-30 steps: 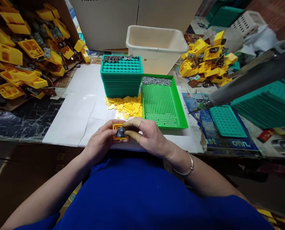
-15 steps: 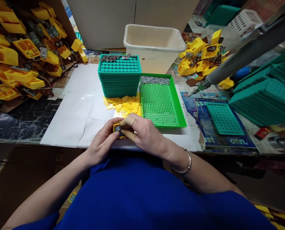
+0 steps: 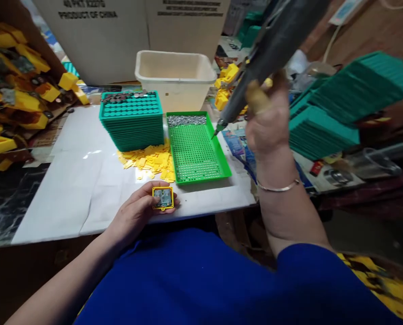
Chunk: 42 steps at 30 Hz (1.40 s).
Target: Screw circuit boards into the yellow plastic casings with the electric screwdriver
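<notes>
My left hand (image 3: 145,203) is closed round a small yellow square casing (image 3: 163,209), its open side up. Inside sits a grey-green circuit board (image 3: 163,197), and my thumb rests at its left edge. My right hand (image 3: 269,113), blurred by motion, is raised at the lower side of a dark electric screwdriver (image 3: 237,101). Tan covers show on its fingers, which overlap the tool's edge; whether they grip it is not clear. The screwdriver slants down to the left, its bit by the right rim of a green perforated tray (image 3: 226,164).
Small screws (image 3: 187,120) fill the tray's far end. Yellow flat pieces (image 3: 150,161) lie before stacked teal trays (image 3: 132,128), topped with dark round parts. Behind stands a white bin (image 3: 177,92). A box of yellow toy bodies (image 3: 28,95) is left; more teal trays (image 3: 326,131) stand right.
My right hand has left the casing and moved up and right to the screwdriver. My left hand still holds the casing, whose board now shows fully. The view has shifted to the right.
</notes>
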Motion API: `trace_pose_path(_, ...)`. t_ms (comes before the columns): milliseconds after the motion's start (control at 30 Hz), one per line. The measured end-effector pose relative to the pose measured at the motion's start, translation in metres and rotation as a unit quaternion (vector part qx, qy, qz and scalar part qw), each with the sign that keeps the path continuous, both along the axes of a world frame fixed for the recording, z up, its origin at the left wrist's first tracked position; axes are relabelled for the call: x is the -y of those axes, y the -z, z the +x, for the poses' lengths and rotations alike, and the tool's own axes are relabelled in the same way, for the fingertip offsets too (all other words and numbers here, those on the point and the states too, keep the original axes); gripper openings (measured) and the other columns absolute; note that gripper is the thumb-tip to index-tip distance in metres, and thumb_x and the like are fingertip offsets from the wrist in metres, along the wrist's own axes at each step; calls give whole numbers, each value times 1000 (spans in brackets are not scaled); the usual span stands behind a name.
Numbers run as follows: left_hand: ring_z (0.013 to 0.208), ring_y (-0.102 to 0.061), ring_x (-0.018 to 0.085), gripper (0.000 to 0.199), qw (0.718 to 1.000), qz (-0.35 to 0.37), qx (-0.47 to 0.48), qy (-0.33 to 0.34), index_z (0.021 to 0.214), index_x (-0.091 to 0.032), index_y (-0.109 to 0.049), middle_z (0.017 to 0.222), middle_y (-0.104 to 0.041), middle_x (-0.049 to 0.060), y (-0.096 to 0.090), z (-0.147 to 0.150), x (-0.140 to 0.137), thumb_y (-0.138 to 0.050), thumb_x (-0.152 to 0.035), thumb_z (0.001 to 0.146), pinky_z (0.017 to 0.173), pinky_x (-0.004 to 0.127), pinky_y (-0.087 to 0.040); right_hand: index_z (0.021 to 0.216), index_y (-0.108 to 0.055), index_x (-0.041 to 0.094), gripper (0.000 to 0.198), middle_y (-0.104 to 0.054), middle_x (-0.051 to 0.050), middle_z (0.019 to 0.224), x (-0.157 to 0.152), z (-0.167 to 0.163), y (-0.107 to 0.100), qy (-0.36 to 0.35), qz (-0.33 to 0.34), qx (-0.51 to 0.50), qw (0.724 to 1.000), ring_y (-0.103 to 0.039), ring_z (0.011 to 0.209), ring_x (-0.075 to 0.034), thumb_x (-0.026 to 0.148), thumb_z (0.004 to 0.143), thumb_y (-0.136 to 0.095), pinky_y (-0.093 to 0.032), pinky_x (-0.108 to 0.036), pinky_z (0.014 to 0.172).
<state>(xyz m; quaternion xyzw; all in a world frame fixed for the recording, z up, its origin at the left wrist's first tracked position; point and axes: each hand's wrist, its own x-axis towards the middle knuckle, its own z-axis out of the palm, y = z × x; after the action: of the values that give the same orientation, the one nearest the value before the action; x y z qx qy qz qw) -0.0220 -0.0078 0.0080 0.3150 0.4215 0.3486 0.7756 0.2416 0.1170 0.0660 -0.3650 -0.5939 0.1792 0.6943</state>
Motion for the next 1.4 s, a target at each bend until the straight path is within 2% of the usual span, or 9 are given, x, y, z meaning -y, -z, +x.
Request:
trace_pose_path(67,97,-71,25,36,1000,2,-3,18,113,-14,-57,102,-74,13,2,6,-4,-60,-18,78,84,34,-56,89,-56,29,37,-69,3,88,-15,2,0,-85,-74,-20,993,-69,93,-18,53,70,-76,-55,-38,94)
trace_pose_path(133,99,-70,26,35,1000,5,-13,26,113,-13,-58,105,-74,15,4,10,-7,-60,-20,78,84,34,-56,85,-54,29,38,-66,5,79,-17,-1,4,-140,-99,-32,985,-69,76,-16,50,67,-80,-59,-35,77)
trace_pose_path(267,97,-70,26,33,999,-6,-36,24,110,-13,-61,102,-74,15,3,14,-10,-62,-21,78,82,34,-57,87,-56,28,40,-62,6,70,0,-10,16,-150,-146,-10,978,-62,59,-12,60,71,-73,-55,-29,60)
trace_pose_path(400,93,-71,26,31,999,-20,-35,3,105,-15,-65,98,-75,14,0,15,-9,-65,-21,75,81,34,-57,86,-57,28,41,-57,6,62,14,-14,32,-92,-151,-12,984,-58,54,-12,66,74,-66,-56,-31,59)
trace_pose_path(567,91,-72,26,29,999,-19,-28,-8,105,-16,-69,97,-76,12,2,15,-7,-63,-18,76,82,33,-57,86,-57,27,32,-52,7,57,15,-13,47,-72,-136,-33,988,-55,52,-11,57,78,-67,-54,-30,57)
trace_pose_path(1000,92,-71,26,29,999,-6,-35,1,107,-14,-66,99,-75,15,0,16,-7,-61,-19,79,80,34,-57,90,-56,26,43,-58,2,79,13,-17,53,-59,-135,-27,989,-61,63,-12,64,74,-67,-58,-29,58)
trace_pose_path(1133,94,-71,28,29,999,-9,-30,-5,106,-14,-65,99,-74,15,0,16,-7,-64,-20,77,77,35,-58,85,-55,26,42,-60,2,79,14,-18,46,-62,-136,-28,988,-57,58,-11,63,72,-69,-56,-29,56)
trace_pose_path(1267,96,-71,28,31,999,-19,-26,-3,107,-13,-64,101,-74,14,1,17,-8,-63,-19,77,81,36,-58,85,-55,32,32,-57,4,70,24,-24,25,-51,-129,-40,990,-53,53,-12,57,73,-71,-51,-29,54)
trace_pose_path(1400,95,-71,28,33,999,-37,-13,-13,107,-12,-62,102,-73,14,1,19,-8,-61,-16,75,83,38,-58,80,-52,31,30,-50,5,54,42,-44,3,-110,-126,-73,983,-51,49,-15,56,74,-67,-48,-31,53)
